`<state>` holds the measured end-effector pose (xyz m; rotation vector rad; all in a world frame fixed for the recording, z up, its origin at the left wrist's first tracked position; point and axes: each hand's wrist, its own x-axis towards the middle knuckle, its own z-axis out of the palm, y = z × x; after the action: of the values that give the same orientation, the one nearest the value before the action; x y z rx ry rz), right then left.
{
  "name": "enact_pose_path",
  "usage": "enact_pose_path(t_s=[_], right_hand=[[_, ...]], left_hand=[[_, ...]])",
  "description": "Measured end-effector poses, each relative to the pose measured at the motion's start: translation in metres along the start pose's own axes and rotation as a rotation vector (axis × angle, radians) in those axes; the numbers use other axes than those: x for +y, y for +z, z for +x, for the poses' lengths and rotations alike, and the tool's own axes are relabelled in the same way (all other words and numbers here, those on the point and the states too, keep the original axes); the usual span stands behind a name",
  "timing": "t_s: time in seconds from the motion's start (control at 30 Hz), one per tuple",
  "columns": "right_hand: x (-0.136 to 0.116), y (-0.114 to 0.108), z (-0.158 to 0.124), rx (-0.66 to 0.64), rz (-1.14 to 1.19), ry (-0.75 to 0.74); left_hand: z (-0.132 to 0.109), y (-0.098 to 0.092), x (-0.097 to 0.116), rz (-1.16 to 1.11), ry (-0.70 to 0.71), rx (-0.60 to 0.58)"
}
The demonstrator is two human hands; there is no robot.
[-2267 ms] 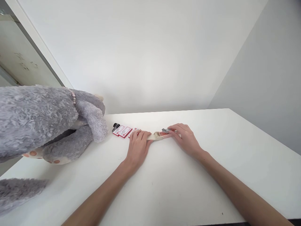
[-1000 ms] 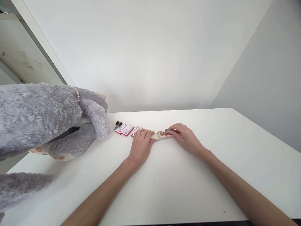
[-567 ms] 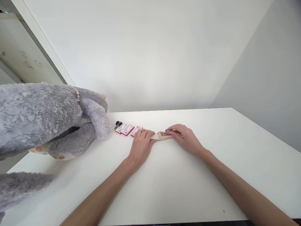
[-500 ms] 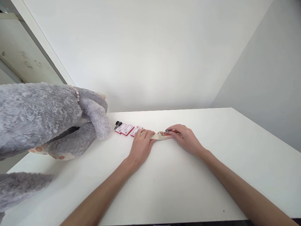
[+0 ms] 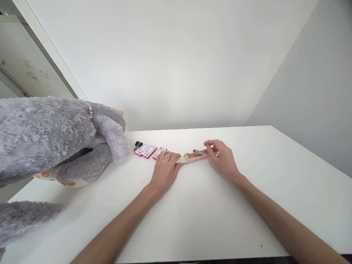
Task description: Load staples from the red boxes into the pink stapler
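A cream and pink stapler (image 5: pixel 197 157) lies stretched out across the white table, folded open into a long strip. My left hand (image 5: pixel 165 167) presses down on its cream end, with the fingers closed round it. At the opposite, pink end is my right hand (image 5: pixel 222 156), its fingers curled over that end and its thumb close to the index finger. A small silvery metal piece (image 5: pixel 197 151) sits slanted over the pink half, apart from the right fingertips. My left hand partly covers the cream half.
Small red and white boxes (image 5: pixel 149 151) lie left of my left hand, with a black object (image 5: pixel 138 145) behind them. A large grey plush toy (image 5: pixel 60 139) takes up the table's left side. A white wall (image 5: pixel 176 73) rises behind the table (image 5: pixel 192 212).
My right hand has shifted right along the stapler, off the metal piece, to the pink end. More of the pink half now shows. My left hand has stayed put.
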<state>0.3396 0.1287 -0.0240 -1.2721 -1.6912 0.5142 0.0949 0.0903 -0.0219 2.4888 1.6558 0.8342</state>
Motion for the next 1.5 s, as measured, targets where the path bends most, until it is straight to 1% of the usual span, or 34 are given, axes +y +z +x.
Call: enact_pose_path(t_s=[0.1, 0.17, 0.33, 0.5, 0.57, 0.7, 0.8, 1.0, 1.1, 1.23, 1.33, 1.5], right_hand=[[0.001, -0.001, 0.001, 0.059, -0.038, 0.034], [0.002, -0.002, 0.002, 0.067, -0.013, 0.098], [0.002, -0.004, 0.003, 0.017, 0.133, 0.263], [-0.002, -0.006, 0.006, -0.037, 0.349, 0.372], [-0.005, -0.006, 0.006, -0.028, 0.442, 0.393], [-0.009, -0.006, 0.006, 0.029, 0.537, 0.355], [-0.010, -0.007, 0.005, 0.035, 0.578, 0.305], [-0.015, -0.010, 0.007, -0.021, 0.661, 0.240], [-0.020, -0.012, 0.007, -0.070, 0.682, 0.213], [-0.024, -0.012, 0.005, -0.121, 0.624, 0.189], [-0.024, -0.012, 0.004, -0.126, 0.590, 0.172], [-0.022, -0.012, 0.003, -0.145, 0.594, 0.156]], left_hand=[[0.000, 0.000, 0.000, 0.000, -0.007, -0.005], [0.000, 0.000, 0.000, 0.003, -0.008, -0.007], [0.000, 0.000, -0.001, 0.001, -0.015, 0.002], [0.000, 0.000, 0.000, -0.012, -0.014, 0.002], [0.000, -0.001, 0.000, -0.011, -0.015, -0.001], [0.000, 0.000, 0.000, -0.006, -0.019, 0.002], [0.000, 0.001, 0.000, -0.010, -0.026, -0.004], [0.000, 0.000, 0.000, -0.025, -0.055, -0.017], [0.001, -0.001, 0.002, -0.030, -0.071, -0.033], [0.001, -0.003, 0.004, -0.054, -0.075, -0.048], [0.001, -0.003, 0.004, -0.083, -0.075, -0.067], [0.000, -0.002, 0.004, -0.118, -0.029, -0.110]])
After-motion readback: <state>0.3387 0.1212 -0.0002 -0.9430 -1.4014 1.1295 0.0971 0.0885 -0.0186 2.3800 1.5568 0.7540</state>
